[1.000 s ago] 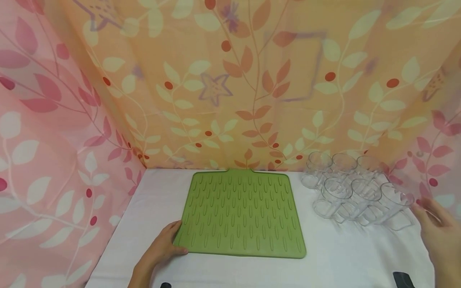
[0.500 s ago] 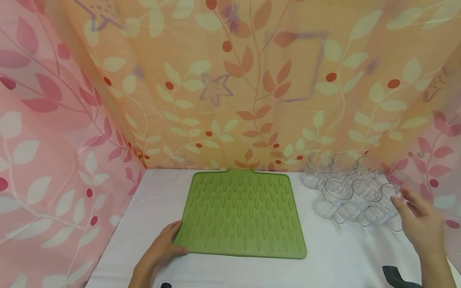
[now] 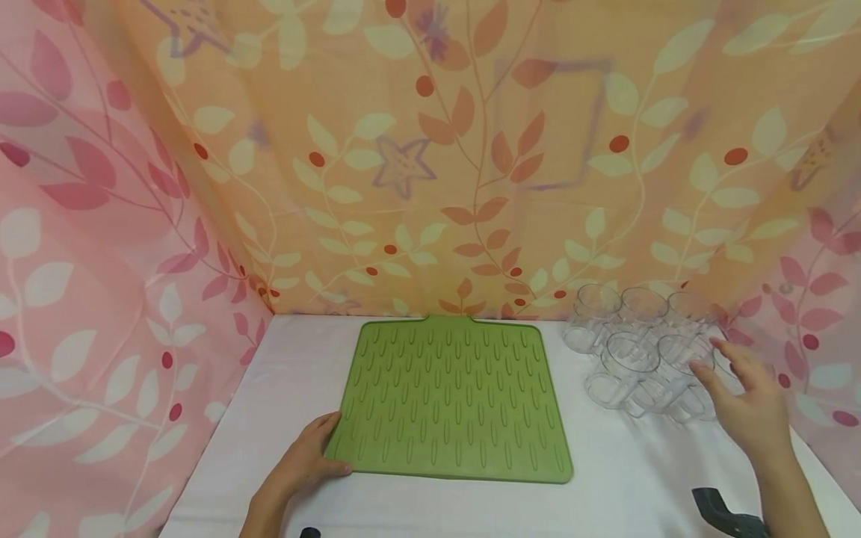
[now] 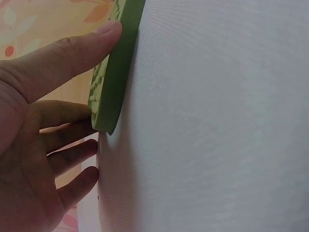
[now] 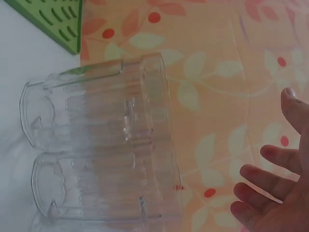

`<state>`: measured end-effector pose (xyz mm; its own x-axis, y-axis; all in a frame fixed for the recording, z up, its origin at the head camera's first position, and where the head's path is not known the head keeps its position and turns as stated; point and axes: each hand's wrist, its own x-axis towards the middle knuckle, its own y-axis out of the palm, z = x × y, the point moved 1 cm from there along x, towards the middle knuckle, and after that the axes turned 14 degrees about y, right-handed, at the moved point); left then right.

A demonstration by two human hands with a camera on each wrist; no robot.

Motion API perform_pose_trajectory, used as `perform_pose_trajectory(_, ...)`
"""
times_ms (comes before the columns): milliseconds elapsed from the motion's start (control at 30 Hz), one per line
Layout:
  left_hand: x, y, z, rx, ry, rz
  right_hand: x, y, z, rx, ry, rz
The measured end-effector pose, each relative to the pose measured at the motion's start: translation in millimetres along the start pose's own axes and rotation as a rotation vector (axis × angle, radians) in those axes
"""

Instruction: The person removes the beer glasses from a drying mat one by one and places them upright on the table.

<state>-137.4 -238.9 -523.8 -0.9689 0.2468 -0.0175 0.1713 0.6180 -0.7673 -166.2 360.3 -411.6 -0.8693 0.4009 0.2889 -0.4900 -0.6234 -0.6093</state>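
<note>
A green mat [image 3: 447, 403] with raised oval ridges lies on the white tabletop. My left hand [image 3: 306, 452] touches its near left corner, thumb along the front edge and fingers against the left side. In the left wrist view the thumb [image 4: 72, 58] rests over the mat's edge [image 4: 116, 82] and the lower fingers touch the white surface. Clear drinking glasses [image 3: 628, 355] stand in two rows to the mat's right. My right hand [image 3: 747, 396], fingers spread and holding nothing, hovers at the right end of the front row, overlapping a glass there. The right wrist view shows it apart from two glasses [image 5: 101, 106].
A patterned orange cloth [image 3: 464, 164] hangs behind the table, with pink cloth [image 3: 81, 314] at the left and on the right. The back row of glasses stands close to the cloth. A black curved piece [image 3: 726, 512] shows beside my right wrist.
My right hand has moved left from the far right, in front of the rightmost front glass. My left hand, the mat and the glasses have stayed in place.
</note>
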Motion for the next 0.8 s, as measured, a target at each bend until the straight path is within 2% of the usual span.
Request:
perform_pose_trajectory(167,0.4,-1.0,-0.7,0.014,-0.001,0.007,0,8,10,-0.001,-0.023,0.067)
perform_pose_trajectory(433,1.7,-1.3,-1.7,0.025,-0.006,0.009,0,25,27,0.015,-0.173,0.093)
perform_pose_trajectory(567,2.5,-1.2,-2.1,0.033,-0.011,0.010,0,34,36,0.029,-0.248,0.093)
perform_pose_trajectory(800,2.5,-1.8,-2.0,0.032,-0.018,0.015,-1,52,45,0.059,-0.328,0.073)
